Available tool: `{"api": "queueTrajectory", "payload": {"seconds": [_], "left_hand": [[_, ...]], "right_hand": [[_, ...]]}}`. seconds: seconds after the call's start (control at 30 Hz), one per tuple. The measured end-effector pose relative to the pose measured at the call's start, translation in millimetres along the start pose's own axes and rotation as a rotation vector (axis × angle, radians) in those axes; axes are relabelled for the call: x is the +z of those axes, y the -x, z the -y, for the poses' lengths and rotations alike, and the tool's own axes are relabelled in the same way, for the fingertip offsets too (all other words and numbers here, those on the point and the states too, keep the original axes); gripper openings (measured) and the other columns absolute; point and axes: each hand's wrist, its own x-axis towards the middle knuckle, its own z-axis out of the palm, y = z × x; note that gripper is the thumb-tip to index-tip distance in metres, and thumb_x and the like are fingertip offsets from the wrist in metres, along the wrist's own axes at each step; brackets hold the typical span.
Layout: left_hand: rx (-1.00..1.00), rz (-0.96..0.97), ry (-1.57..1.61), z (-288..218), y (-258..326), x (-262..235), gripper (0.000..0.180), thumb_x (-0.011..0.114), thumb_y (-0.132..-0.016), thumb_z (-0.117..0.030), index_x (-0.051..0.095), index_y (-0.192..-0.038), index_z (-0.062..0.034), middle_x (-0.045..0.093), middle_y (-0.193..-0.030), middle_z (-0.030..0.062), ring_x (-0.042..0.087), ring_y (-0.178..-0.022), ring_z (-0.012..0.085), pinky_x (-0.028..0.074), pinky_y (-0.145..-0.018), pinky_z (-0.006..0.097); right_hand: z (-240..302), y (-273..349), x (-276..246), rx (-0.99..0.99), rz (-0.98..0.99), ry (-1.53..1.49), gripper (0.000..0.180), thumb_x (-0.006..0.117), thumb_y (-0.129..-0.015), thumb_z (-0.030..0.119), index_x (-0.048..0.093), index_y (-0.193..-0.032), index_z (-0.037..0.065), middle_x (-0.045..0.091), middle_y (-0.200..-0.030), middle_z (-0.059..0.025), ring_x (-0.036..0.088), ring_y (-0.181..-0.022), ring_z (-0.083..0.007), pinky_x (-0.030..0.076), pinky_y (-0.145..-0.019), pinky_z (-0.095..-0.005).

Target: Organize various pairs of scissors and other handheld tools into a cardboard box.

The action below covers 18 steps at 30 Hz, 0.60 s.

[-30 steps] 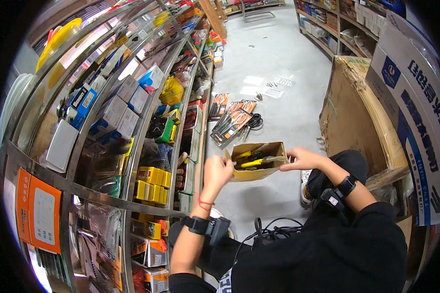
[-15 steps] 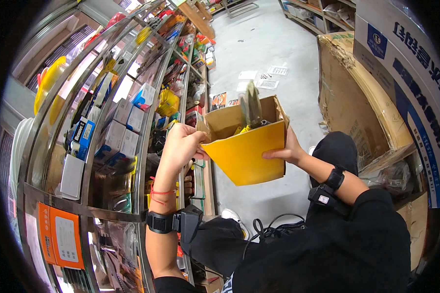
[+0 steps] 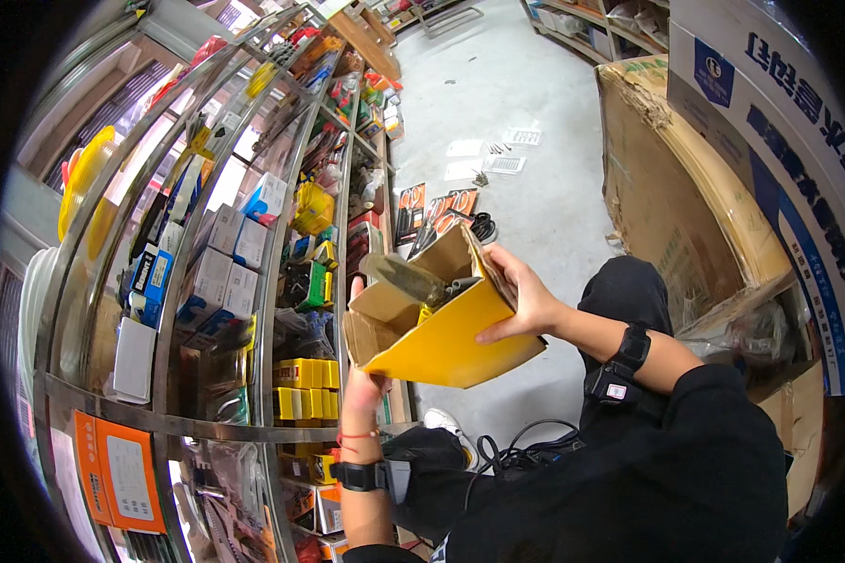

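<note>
Beside shelves | left hand [image 3: 364, 383] grips yellow box [image 3: 446, 340] underneath | right hand [image 3: 524, 302] clasps its far side, box tilted

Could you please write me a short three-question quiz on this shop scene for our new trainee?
1. True or false: the yellow box rests on the floor.
2. Which hand holds the box's right side? A. left hand B. right hand
3. Fill in: the box's flaps are ____.

Key: 1. False, both hands hold it up beside the shelves. 2. B. 3. Open; tools show inside.
</note>
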Motion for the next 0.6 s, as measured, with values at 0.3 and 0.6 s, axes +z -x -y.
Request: {"api": "queueTrajectory", "payload": {"seconds": [0.3,0.6], "left_hand": [[0.088,0.007,-0.238,41,29,4,0.029,0.063,-0.064,-0.012,0.056,-0.088,0.0022,0.057,-0.079,0.0061,0.052,-0.072,0.0135,0.041,-0.067,0.024],[0.383,-0.022,-0.263,58,41,22,0.070,0.072,-0.052,-0.018,0.025,-0.101,-0.0011,0.036,-0.091,0.0091,0.041,-0.086,0.0174,0.035,-0.076,0.027]], "right_hand": [[-13,-1,2,0.042,0.209,0.287,0.067,0.074,-0.041,0.028,0.039,-0.093,0.004,0.046,-0.082,-0.0064,0.043,-0.076,-0.0128,0.035,-0.071,-0.0253],[-52,41,6,0.270,0.499,0.283,0.078,0.075,-0.044,0.026,0.036,-0.107,0.003,0.046,-0.102,-0.0095,0.044,-0.093,-0.0185,0.035,-0.081,-0.0308]]}}
